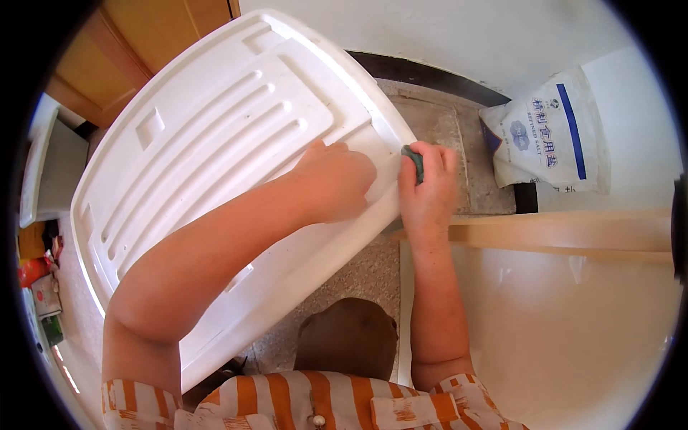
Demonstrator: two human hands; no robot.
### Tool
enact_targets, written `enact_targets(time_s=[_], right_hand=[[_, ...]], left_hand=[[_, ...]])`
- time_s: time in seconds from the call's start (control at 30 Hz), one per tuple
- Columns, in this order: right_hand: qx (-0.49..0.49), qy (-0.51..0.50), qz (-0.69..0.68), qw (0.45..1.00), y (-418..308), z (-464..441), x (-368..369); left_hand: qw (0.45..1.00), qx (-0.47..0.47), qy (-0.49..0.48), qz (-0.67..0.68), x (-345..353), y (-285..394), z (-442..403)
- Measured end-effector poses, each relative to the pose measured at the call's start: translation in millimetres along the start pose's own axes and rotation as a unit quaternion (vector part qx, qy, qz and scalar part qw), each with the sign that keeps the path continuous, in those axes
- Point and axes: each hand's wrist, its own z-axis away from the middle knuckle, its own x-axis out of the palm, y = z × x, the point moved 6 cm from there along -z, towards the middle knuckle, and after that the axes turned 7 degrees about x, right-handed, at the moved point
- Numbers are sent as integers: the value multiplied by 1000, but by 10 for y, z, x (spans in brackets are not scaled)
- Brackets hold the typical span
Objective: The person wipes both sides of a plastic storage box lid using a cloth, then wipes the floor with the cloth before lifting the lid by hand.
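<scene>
A large white plastic lid (208, 136) with raised ribs and recesses lies tilted in front of me. My left hand (337, 179) rests on its upper face near the right corner, closed with the fingers curled under. What it may hold is hidden. At the lid's right rim, my right hand (430, 183) pinches a dark green scouring pad (415, 163). The thumb and fingers press the pad against the edge.
A white sack of refined salt (548, 136) leans by the wall at right. Below it runs a pale ledge (559, 233) of a light-coloured box or cabinet. Wooden doors (136, 50) stand at upper left, with a whitish bin (54, 168) and assorted packages (44, 294) along the left.
</scene>
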Motion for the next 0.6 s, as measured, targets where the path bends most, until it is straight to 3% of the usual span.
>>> enact_targets(time_s=[0.07,0.27,0.33,0.37,0.43,0.57,0.6], right_hand=[[16,-1,14,1000,-8,3,9],[13,1,-5,1000,35,-1,11],[8,2,-14,1000,51,2,6],[8,-3,-10,1000,49,-2,-4],[11,-2,-17,1000,6,-18,-43],[34,-45,-150,987,20,-34,-131],[103,-64,-239,964,-119,-4,-252]], left_hand=[[1000,10,2,-1,21,22,13],[988,-7,151,-9,55,-25,-145],[973,-13,155,172,25,-55,-51],[974,-13,159,160,-25,-52,25],[938,-41,143,312,-6,-32,208],[874,-52,142,463,133,91,501],[873,-54,90,476,73,176,581]])
